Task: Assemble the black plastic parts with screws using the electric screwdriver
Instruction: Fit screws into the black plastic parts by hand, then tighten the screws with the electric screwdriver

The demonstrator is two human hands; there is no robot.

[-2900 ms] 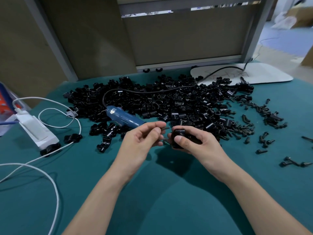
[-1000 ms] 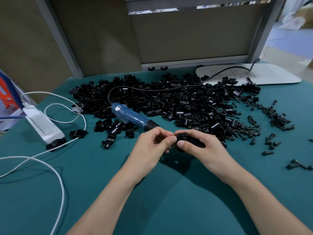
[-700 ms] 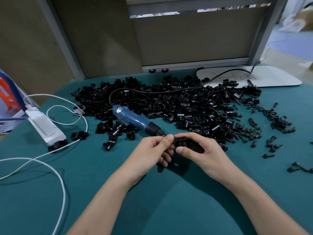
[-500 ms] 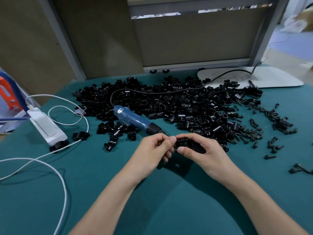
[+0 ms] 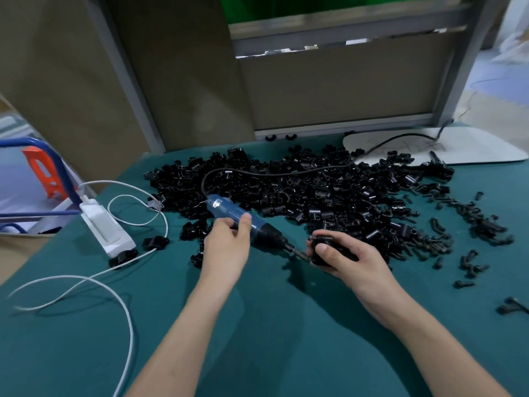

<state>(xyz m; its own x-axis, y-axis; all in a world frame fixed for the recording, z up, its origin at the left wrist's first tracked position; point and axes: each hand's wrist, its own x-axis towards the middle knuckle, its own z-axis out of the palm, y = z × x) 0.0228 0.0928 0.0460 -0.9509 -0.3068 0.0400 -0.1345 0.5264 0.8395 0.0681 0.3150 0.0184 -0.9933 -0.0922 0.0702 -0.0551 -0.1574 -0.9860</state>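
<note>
L hand [image 5: 229, 250] now grips screwdriver [image 5: 259, 228] (bit at part [image 5: 322, 239]).

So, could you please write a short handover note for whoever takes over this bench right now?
The left grip holds the blue electric screwdriver, with its bit at the black part that the right grip holds low over the teal table. Whether its screw is driven home cannot be told. Still to do: finish this one, then work through the pile of parts behind and the loose screws to the right.
</note>
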